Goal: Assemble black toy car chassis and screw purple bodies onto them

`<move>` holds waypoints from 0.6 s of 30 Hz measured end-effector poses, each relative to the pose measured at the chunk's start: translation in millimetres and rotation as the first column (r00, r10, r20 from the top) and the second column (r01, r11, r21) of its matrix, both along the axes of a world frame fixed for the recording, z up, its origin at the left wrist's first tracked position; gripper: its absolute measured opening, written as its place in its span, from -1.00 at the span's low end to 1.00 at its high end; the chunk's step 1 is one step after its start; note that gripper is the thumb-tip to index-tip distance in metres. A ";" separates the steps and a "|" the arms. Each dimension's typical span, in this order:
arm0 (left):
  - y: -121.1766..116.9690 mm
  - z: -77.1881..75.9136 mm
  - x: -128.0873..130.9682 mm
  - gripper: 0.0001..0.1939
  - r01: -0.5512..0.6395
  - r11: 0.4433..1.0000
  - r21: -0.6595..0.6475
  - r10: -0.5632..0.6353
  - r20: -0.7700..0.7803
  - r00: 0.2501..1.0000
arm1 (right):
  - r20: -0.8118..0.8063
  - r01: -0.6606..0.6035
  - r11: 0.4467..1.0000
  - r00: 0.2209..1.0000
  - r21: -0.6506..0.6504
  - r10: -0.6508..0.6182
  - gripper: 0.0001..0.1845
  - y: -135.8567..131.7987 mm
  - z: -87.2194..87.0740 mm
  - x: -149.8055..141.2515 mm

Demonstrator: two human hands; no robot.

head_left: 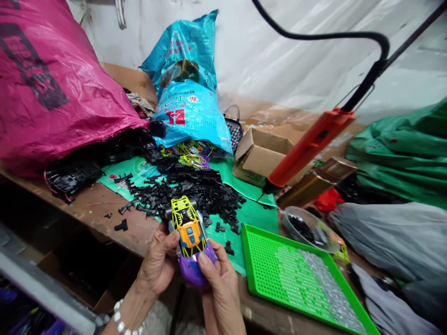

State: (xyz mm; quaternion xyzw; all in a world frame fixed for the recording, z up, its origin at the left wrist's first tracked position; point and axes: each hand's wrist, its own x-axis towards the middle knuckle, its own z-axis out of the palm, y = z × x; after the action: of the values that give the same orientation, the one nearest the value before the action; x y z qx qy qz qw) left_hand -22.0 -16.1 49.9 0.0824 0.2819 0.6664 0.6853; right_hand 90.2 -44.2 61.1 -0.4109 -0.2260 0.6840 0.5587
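A toy car (190, 235) with a purple, orange and yellow-green body is held between my two hands at the table's front edge. My left hand (159, 260), with a white bead bracelet at the wrist, grips its left side, thumb on the edge. On the other side my right hand (220, 277) presses a thumb on the purple end, fingers curled underneath. The car's underside is hidden. Just beyond it lies a spread pile of small black plastic parts (188, 186) on a green sheet (258, 216).
An orange electric screwdriver (305, 151) hangs at the right. Below it, a green tray (261, 265) holds many small screws, beside a clear bowl (307, 228). A cardboard box (260, 156), blue sack (192, 111) and pink sack (59, 83) stand behind.
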 end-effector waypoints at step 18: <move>13.0 4.2 1.8 -0.63 -0.070 0.994 -0.082 0.071 0.010 0.997 | -0.029 0.081 0.995 0.996 0.064 -0.079 -0.30 -5.5 7.1 -15.0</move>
State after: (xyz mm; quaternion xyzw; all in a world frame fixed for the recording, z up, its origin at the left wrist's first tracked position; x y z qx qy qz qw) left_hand -20.1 -3.1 54.1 0.0403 0.3071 0.6785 0.6661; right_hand 75.2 -49.7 68.2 -0.3923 -0.2240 0.6587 0.6016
